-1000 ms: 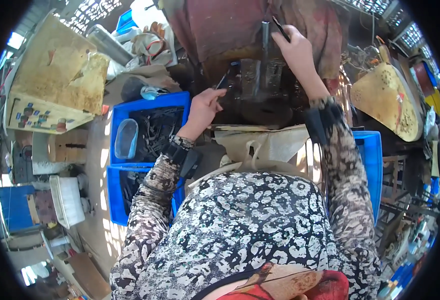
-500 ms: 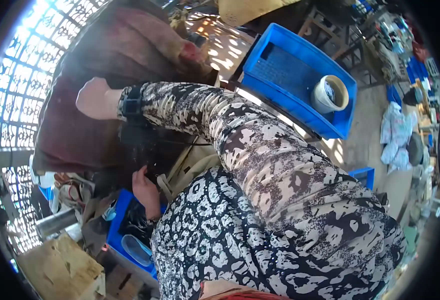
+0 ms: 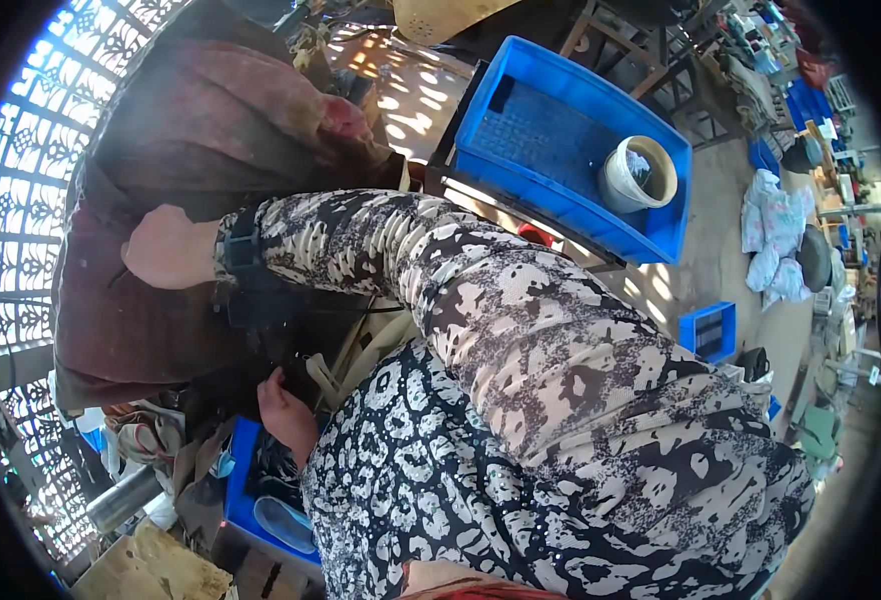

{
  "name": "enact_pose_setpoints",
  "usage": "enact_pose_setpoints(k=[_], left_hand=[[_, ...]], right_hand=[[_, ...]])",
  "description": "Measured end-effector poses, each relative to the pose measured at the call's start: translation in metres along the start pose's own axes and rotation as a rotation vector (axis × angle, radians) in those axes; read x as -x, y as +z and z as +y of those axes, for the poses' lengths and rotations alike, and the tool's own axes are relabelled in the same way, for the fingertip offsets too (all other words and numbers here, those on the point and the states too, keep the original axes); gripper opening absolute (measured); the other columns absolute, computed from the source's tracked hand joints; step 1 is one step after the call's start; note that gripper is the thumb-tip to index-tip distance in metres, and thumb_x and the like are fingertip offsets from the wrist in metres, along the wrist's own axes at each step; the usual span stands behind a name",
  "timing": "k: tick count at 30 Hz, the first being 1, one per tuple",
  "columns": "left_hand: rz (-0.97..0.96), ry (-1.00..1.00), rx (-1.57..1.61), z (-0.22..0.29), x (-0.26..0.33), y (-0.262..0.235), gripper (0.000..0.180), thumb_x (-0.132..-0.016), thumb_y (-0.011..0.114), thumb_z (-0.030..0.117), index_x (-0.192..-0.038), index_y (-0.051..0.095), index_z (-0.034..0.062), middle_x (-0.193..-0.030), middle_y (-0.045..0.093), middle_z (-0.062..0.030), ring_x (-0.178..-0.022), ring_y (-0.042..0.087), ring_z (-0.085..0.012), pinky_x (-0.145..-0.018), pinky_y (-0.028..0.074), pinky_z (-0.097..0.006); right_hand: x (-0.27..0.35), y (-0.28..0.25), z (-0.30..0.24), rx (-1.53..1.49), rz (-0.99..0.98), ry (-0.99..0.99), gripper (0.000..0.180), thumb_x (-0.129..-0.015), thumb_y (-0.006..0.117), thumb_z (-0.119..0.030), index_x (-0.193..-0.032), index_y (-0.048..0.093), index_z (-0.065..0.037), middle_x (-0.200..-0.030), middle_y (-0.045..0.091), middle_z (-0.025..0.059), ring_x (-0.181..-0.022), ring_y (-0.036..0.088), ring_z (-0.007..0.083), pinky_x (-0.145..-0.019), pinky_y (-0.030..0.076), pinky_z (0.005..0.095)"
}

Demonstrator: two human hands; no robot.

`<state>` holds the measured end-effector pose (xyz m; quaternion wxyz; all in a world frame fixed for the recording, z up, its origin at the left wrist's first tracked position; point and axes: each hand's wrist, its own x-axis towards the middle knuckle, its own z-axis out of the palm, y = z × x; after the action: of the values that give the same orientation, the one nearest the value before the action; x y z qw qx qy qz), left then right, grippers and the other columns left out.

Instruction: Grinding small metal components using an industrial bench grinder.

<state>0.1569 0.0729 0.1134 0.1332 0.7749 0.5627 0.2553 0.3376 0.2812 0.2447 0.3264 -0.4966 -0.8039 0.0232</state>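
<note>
My right hand (image 3: 171, 248), a dark band on its wrist, is stretched out to the left over a large reddish-brown cloth cover (image 3: 151, 350). Its back faces up and its fingers curl under, mostly hidden. A short thin dark line shows beside the fingers; what they hold, if anything, I cannot make out. Lower down and closer to my body, my left hand (image 3: 286, 418) points its slightly bent fingers toward a dark, shadowed area. Nothing shows in it. Pale cloth straps (image 3: 346, 360) lie just right of this hand, by my patterned clothing.
A large blue crate (image 3: 531, 125) at the back right holds a white bucket (image 3: 639, 175). Below my left hand stands another blue crate (image 3: 241, 470) with a clear-blue piece inside. Cardboard (image 3: 156, 565) lies at the lower left, near a metal cylinder (image 3: 126, 498). A patterned lattice (image 3: 21, 220) lines the left.
The whole view has turned a little, shifting the crate at the back leftward and the left side downward. My right hand stays over the brown cover. My left hand keeps nearly the same pose.
</note>
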Motion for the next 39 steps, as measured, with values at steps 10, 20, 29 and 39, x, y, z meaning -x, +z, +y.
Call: enact_pose_setpoints(k=[10,20,29,39], left_hand=[[-0.001,-0.065,-0.058,0.004,0.001,0.004,0.029,-0.080,0.050,-0.009,-0.104,0.065,0.0002,-0.092,0.062,-0.0166,-0.087,0.063,-0.0323,-0.077,0.050,-0.038],[-0.003,-0.066,-0.096,-0.001,0.003,0.006,0.031,-0.082,0.048,-0.010,-0.105,0.066,0.0014,-0.093,0.065,-0.0165,-0.088,0.065,-0.0294,-0.079,0.050,-0.037],[0.032,0.031,-0.286,-0.013,0.004,-0.001,0.029,-0.078,0.049,-0.003,-0.100,0.066,0.0047,-0.093,0.063,-0.0159,-0.089,0.062,-0.0342,-0.077,0.050,-0.042],[0.087,-0.214,-0.150,0.007,-0.009,0.017,0.024,-0.080,0.054,0.002,-0.098,0.069,0.0087,-0.090,0.062,-0.0117,-0.083,0.063,-0.0340,-0.070,0.051,-0.043]], right_hand=[[-0.001,0.009,0.005,-0.036,0.049,-0.018,0.018,-0.076,0.059,-0.014,-0.082,0.073,-0.004,-0.082,0.071,0.0141,-0.076,0.070,0.0311,-0.057,0.054,0.0435],[0.003,0.003,0.003,-0.086,0.027,0.010,0.018,-0.076,0.058,-0.011,-0.082,0.072,-0.002,-0.081,0.071,0.0157,-0.076,0.070,0.0335,-0.058,0.054,0.0444],[-0.011,0.017,-0.010,-0.004,0.054,-0.090,0.018,-0.077,0.057,-0.014,-0.076,0.072,-0.005,-0.069,0.068,0.0150,-0.061,0.068,0.0281,-0.044,0.049,0.0442],[-0.012,0.023,0.025,0.095,-0.005,-0.046,0.025,-0.093,0.055,-0.033,-0.089,0.056,-0.009,-0.076,0.066,0.0148,-0.072,0.065,0.0369,-0.063,0.050,0.0508]])
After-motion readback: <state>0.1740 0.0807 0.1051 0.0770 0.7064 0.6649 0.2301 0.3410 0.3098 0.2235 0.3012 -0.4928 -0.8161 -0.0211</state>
